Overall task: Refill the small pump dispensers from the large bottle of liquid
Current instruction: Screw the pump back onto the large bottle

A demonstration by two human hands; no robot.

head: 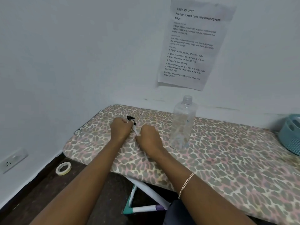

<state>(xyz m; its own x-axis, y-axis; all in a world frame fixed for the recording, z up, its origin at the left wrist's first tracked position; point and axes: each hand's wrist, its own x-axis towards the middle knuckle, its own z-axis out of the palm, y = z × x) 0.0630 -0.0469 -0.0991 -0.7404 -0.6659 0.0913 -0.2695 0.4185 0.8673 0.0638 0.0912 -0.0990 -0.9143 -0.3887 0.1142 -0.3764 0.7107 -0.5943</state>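
Observation:
A clear plastic bottle (183, 125) stands upright with no cap on the leopard-print ironing board (227, 159), to the right of my hands. My left hand (121, 129) is closed around a black pump head (130, 118) whose white tube (135, 129) runs down to my right hand (150, 139), which is closed around the tube's lower part. Both hands rest on the board near its far left end. Whatever else my right hand covers is hidden.
A teal plastic basket (290, 133) sits at the board's right edge. A roll of tape (63, 168) lies on the dark floor at the left, near a wall socket (11, 159). A printed sheet (193, 44) hangs on the wall. The board's legs (146, 202) show underneath.

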